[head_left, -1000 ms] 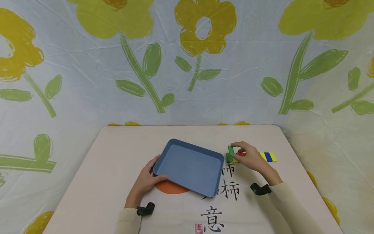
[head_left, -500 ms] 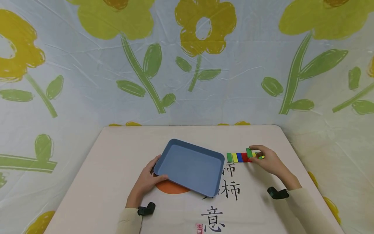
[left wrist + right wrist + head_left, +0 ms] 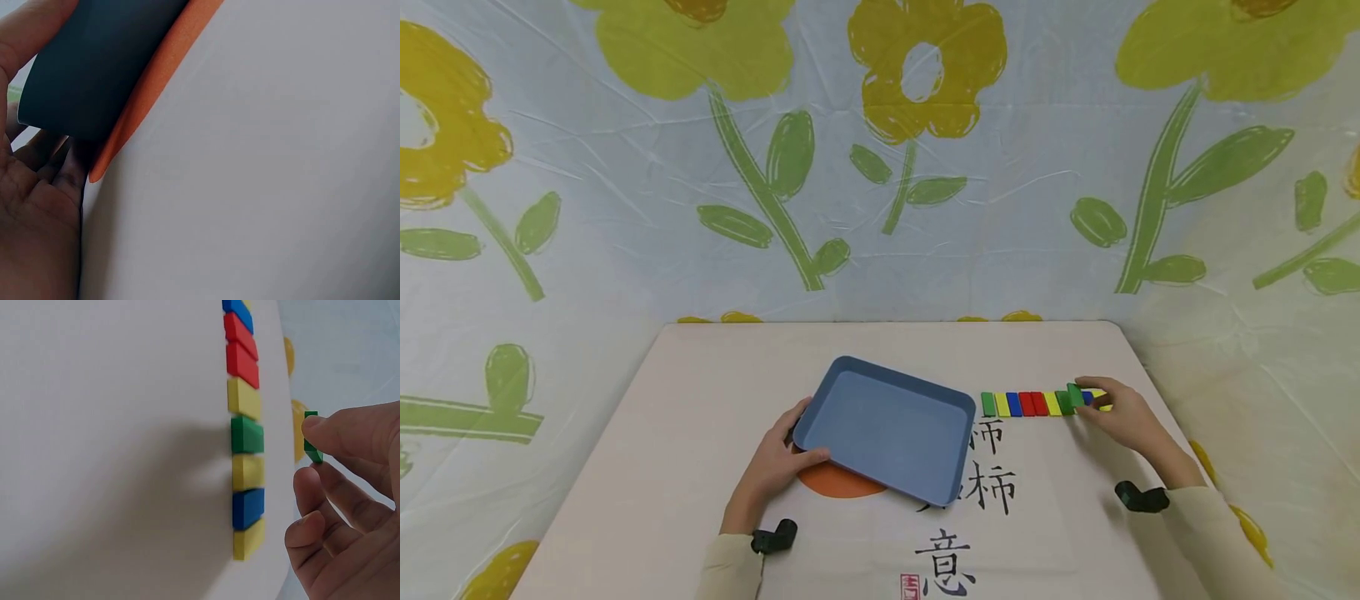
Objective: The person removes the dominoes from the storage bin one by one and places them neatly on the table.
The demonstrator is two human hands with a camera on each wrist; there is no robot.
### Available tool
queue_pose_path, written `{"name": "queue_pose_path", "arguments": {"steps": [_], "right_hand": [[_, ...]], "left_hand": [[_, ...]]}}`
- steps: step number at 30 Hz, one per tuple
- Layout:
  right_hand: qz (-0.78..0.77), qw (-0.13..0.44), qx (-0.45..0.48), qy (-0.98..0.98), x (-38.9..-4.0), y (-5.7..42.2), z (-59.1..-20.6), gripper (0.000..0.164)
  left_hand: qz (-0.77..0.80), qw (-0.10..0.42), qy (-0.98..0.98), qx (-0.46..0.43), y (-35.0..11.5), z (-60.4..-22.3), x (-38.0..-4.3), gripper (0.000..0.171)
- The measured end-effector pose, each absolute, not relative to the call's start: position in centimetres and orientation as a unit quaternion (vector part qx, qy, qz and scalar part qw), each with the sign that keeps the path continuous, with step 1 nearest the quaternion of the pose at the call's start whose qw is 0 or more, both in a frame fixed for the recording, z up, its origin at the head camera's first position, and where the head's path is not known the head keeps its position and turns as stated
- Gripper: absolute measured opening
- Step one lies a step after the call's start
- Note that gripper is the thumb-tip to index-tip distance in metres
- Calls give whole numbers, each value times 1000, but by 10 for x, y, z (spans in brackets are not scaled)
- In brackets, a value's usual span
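My left hand (image 3: 771,458) grips the near-left corner of a blue rectangular tray (image 3: 887,425), thumb over the rim and fingers beneath. In the left wrist view, the tray wall (image 3: 94,69) shows dark beside the palm. My right hand (image 3: 1123,417) pinches a small green block (image 3: 1075,395) between thumb and fingers. That green block (image 3: 312,452) is held over a row of coloured blocks, near its right end. The row's red block (image 3: 1039,404), yellow block (image 3: 1003,405) and blue block (image 3: 249,509) lie among several others, side by side.
A pale mat with black brush characters (image 3: 992,487) and an orange printed shape (image 3: 842,483) lies partly under the tray. The table (image 3: 737,358) ends at a flower-patterned cloth backdrop (image 3: 985,267). Black cameras are strapped to both wrists.
My right hand has moved right along the row with the green block, from above the left end to near the right end. The left hand and tray have stayed still.
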State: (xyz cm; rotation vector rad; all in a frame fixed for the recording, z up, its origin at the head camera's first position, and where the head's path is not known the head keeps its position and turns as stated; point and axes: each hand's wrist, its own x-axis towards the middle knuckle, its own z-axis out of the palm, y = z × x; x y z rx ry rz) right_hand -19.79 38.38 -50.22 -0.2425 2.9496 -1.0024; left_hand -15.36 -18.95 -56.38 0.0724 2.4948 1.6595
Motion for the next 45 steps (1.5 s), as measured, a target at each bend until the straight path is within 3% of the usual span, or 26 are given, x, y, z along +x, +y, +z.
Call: {"name": "queue_pose_path", "arguments": {"steps": [20,45], "right_hand": [[-297,18,-29,954,-204,444,-524,53],[-258,8,-21,966,-216,452,-540,48]], "left_hand": [[553,68,830,29,-190,-565,-154,98],[555,67,829,27,-190,-567,-155,98]]}}
